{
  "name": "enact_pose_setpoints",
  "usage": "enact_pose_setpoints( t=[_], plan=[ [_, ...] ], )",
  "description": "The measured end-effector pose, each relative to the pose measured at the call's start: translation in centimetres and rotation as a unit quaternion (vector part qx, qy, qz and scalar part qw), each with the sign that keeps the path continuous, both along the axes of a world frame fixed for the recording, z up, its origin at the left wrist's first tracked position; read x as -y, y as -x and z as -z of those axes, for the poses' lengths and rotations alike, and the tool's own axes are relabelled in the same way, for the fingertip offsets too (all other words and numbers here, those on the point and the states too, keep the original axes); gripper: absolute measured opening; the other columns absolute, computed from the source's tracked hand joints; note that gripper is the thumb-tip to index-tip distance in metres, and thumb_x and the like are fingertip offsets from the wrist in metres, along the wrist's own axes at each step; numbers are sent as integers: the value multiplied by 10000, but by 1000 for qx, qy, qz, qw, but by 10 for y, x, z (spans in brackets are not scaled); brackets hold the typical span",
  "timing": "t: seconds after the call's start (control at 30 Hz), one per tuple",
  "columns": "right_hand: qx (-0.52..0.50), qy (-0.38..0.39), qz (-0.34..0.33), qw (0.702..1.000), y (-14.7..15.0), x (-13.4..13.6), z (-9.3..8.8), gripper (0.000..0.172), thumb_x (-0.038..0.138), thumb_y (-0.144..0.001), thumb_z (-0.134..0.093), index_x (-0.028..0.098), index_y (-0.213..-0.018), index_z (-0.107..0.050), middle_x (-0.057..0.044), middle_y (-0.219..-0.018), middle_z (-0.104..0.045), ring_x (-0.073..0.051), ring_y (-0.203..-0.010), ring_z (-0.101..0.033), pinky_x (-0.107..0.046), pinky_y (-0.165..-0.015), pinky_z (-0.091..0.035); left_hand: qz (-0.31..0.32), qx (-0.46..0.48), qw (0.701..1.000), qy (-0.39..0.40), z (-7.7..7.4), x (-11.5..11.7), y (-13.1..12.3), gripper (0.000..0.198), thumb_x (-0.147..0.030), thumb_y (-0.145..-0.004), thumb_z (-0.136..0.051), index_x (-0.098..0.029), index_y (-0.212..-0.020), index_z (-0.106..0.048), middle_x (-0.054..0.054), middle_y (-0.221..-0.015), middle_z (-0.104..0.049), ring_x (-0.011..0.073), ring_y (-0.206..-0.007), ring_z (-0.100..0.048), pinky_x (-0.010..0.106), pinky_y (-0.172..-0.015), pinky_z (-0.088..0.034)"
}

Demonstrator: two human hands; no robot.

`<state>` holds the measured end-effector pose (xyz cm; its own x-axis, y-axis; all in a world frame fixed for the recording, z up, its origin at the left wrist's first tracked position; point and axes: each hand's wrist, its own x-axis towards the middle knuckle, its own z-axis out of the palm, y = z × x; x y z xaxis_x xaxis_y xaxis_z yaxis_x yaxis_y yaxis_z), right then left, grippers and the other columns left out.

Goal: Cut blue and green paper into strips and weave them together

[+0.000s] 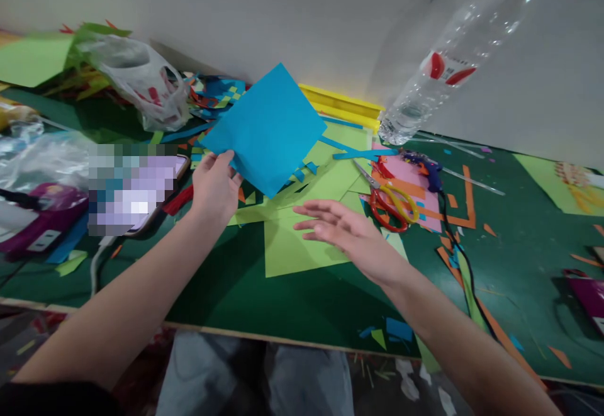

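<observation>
Your left hand (214, 183) pinches the blue sheet (267, 129) at one corner, lifted, seemingly uncut; your right hand (349, 230) hovers spread above the green sheet (292, 249); the scissors (391, 203) lie untouched.

There is a single view, from a camera on the person's head. It sits above the near edge of the tabletop (226, 303) and looks forward and steeply down across it toward the pale wall (330, 19) behind. It is close: the left hand (214, 186), holding a blue sheet (267, 129), and the right hand (346, 230) reach in from the bottom corners to about mid-frame. The frame is tipped, the tabletop's far edge sloping down to the right, and the wide lens stretches the bottle (438, 70) at the upper right. The person's lap (255, 372) shows below the near edge.
</observation>
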<state>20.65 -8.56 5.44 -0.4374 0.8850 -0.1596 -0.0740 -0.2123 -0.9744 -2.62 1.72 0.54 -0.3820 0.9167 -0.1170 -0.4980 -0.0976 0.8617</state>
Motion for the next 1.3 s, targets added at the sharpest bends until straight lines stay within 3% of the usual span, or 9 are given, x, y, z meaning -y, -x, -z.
enact_pose_setpoints(
  t=[0.17,0.3,0.4,0.53,0.67,0.9,1.1,1.2,1.3],
  plan=[
    [-60,61,15,996,22,-9,21,521,378,-827,-714,279,-1300,-519,-67,-1504,-462,-236,-1272,-561,-487,-1144,-400,25,-97,990,-102,1,6,-11,227,-293,-766,-772,-221,-839,-570,-9,-914,-663,125,-860,-643,218,-654,-532],
    [-140,90,49,985,30,-19,37,610,465,-791,-732,267,-1318,-497,-77,-1490,-477,-242,-1261,-572,-471,-1138,-415,57,-209,960,-178,-3,19,-25,304,-387,-785,-753,-222,-997,-612,34,-1000,-690,162,-873,-674,245,-662,-566],
    [-189,98,68,975,30,-26,47,582,502,-741,-761,269,-1230,-550,-61,-1426,-542,-236,-1236,-590,-457,-1126,-424,127,-317,919,-199,-7,30,-33,256,-372,-805,-732,-190,-930,-602,32,-879,-702,152,-776,-684,244,-659,-569],
    [-200,41,73,976,26,-31,56,559,573,-708,-756,284,-1160,-598,-48,-1347,-602,-231,-1227,-581,-448,-1097,-440,246,-385,852,-256,-9,40,-38,173,-321,-840,-684,-177,-874,-595,60,-935,-706,165,-837,-692,257,-708,-580],
    [-194,11,117,974,21,-35,63,522,594,-696,-755,278,-1088,-619,-50,-1278,-640,-230,-1170,-603,-444,-1050,-478,287,-448,807,-258,-7,42,-37,152,-305,-864,-648,-178,-941,-619,51,-935,-702,151,-823,-689,234,-687,-578],
    [-190,-3,165,968,13,-39,66,558,642,-652,-762,298,-1070,-624,-40,-1183,-688,-250,-1146,-618,-446,-1007,-503,319,-487,786,-210,-8,39,-33,261,-415,-822,-693,-169,-900,-655,49,-915,-716,185,-836,-693,299,-788,-587],
    [-169,-32,167,971,18,-34,61,734,582,-626,-806,311,-1262,-558,-67,-1219,-682,-278,-1197,-597,-485,-1003,-508,349,-480,778,-206,-11,38,-33,293,-460,-822,-701,-170,-865,-698,41,-823,-726,156,-716,-688,248,-673,-561],
    [-170,-15,228,959,20,-32,64,705,457,-646,-831,291,-1269,-548,-67,-1195,-690,-264,-1170,-618,-478,-1005,-518,323,-471,798,-193,-14,39,-32,288,-451,-800,-726,-168,-762,-687,28,-718,-711,140,-643,-675,222,-616,-540],
    [-155,-14,275,949,18,-33,67,653,400,-635,-843,260,-1214,-577,-73,-1168,-700,-263,-1186,-609,-471,-1009,-526,266,-447,837,-170,-17,37,-30,363,-448,-900,-596,-165,-682,-659,29,-617,-670,111,-530,-625,204,-534,-501]
  ],
)
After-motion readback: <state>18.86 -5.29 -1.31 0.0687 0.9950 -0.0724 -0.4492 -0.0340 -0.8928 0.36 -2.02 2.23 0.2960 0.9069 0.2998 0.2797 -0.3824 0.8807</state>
